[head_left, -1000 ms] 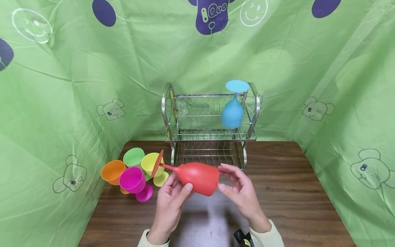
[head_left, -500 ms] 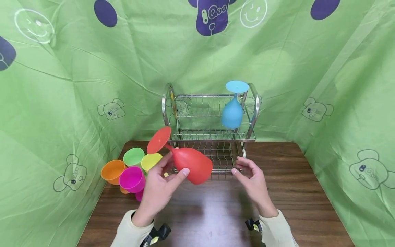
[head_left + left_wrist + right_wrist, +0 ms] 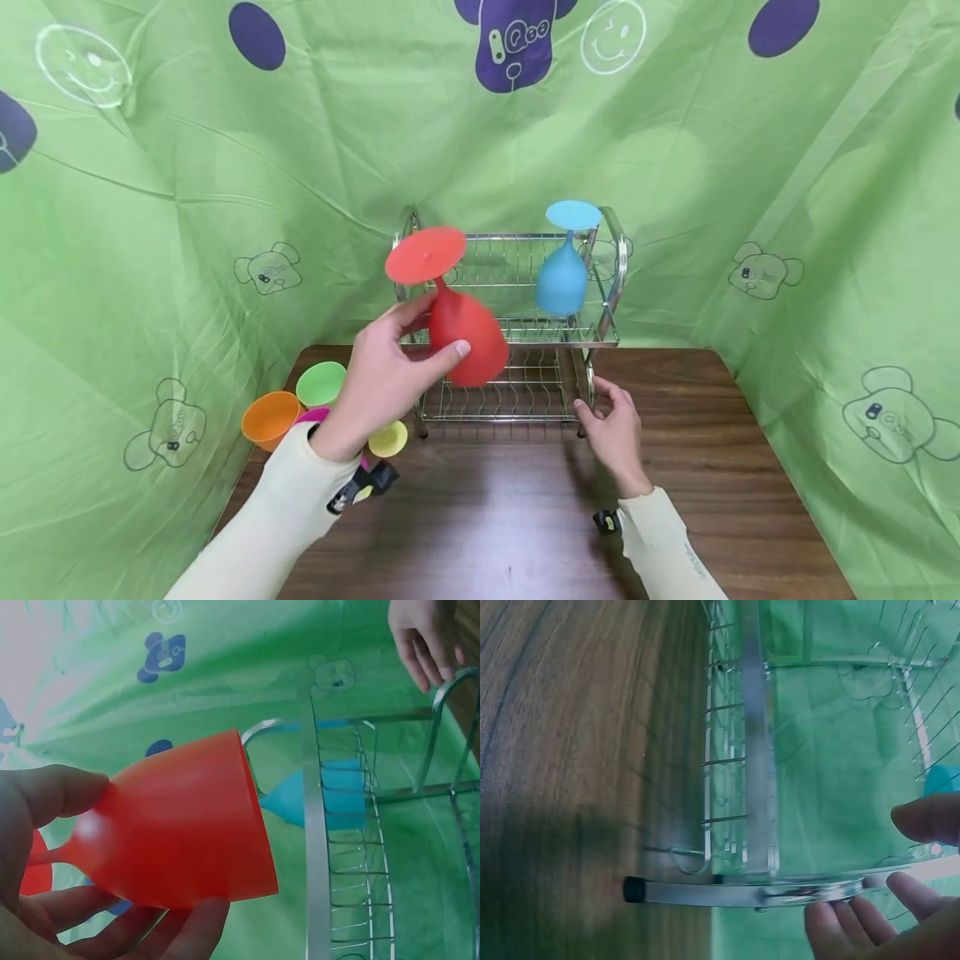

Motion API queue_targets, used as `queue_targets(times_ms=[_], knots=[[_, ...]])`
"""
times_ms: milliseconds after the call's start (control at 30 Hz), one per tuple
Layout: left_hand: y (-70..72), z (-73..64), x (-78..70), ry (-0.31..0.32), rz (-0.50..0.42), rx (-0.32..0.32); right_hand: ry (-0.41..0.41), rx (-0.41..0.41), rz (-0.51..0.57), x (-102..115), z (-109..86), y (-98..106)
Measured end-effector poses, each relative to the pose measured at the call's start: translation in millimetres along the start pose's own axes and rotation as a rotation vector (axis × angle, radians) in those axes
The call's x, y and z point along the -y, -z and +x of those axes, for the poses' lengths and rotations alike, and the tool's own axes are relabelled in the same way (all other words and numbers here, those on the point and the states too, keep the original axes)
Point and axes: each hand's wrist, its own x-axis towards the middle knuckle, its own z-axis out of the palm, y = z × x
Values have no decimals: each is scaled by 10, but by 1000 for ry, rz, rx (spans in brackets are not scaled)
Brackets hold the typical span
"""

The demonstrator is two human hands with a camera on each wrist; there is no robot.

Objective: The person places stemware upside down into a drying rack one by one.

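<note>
My left hand (image 3: 390, 358) grips a red plastic goblet (image 3: 471, 342) by its bowl, fingers on one side and thumb on the other. The goblet is tipped upside down, base up, mouth slanting down to the right. It overlaps the left part of a two-tier metal dish rack (image 3: 517, 343) in the head view. In the left wrist view its rim faces the rack's upper rail. A blue goblet (image 3: 562, 279) stands inverted on the upper tier at right. By the rack's right leg, my right hand (image 3: 615, 429) has fingertips at the metal tube (image 3: 795, 892), thumb held apart.
At the table's left stand an orange cup (image 3: 272, 418) and a green cup (image 3: 321, 383). A magenta cup (image 3: 312, 415) and a yellow one (image 3: 388, 439) are mostly hidden behind the left arm. A green patterned cloth (image 3: 675, 167) surrounds the wooden table (image 3: 697, 467).
The left hand has raised the red goblet up toward the rack and turned it from sideways to mouth-down. The right hand has left the goblet's rim and moved to the rack's right leg.
</note>
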Motion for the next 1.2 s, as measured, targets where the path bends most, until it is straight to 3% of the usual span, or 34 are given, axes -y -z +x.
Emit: queue_targets(times_ms=[267,633,900,1200], knots=[[-29,517,4,66,83,26,-42,-33,37,-146,139,-50],[-336,1141,161,133,14,62,-69,-91,69,-295,229,-76],[-544,1429,217,212,13,86,-55,-88,77,-305,272,-16],[-695,1581,343,282,32,99,-76,-42,74,-355,289,-27]])
